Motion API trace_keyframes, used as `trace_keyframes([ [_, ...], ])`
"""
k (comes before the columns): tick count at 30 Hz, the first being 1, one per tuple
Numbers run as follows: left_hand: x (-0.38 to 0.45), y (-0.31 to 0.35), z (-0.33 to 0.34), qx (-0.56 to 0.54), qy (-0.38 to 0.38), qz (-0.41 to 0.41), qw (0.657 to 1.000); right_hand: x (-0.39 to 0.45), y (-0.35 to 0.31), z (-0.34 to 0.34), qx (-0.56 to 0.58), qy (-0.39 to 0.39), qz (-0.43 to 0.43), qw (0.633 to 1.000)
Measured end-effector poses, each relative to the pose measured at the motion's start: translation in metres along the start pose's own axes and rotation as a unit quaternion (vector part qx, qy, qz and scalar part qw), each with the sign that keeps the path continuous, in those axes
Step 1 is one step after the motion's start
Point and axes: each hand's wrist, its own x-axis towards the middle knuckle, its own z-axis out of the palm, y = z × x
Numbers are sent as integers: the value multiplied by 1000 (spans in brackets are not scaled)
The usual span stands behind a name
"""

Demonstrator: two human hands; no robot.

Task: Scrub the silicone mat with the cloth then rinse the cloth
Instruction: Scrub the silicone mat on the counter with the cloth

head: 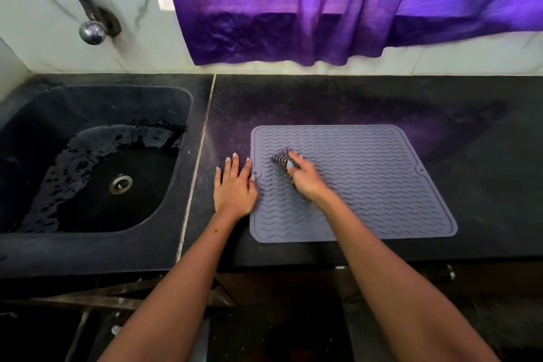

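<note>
My one head view looks forward and down from close above the black countertop, sink left, curtain ahead

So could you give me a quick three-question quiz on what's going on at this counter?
1. True or false: the right hand grips the striped cloth on the silicone mat.
2. The left hand lies: A) in the sink, B) flat at the mat's left edge, C) on the tap.
3. Fill in: the sink lies to the ___ of the mat.

Key: 1 true; 2 B; 3 left.
</note>
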Motion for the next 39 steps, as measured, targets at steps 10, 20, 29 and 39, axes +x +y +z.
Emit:
trace_keyframes([
  [10,5,-19,-19,-97,-57,50,992,-48,20,83,-393,41,-134,909],
  [20,-12,-14,-7,-115,18,26,993,-30,-6,37,15,-33,-49,998],
  [29,-20,-12,6,42,16,61,997,-53,30,7,-317,60,-97,942],
  [39,-20,-12,8,14,53,52,997,-41,41,-10,-97,16,-70,993],
])
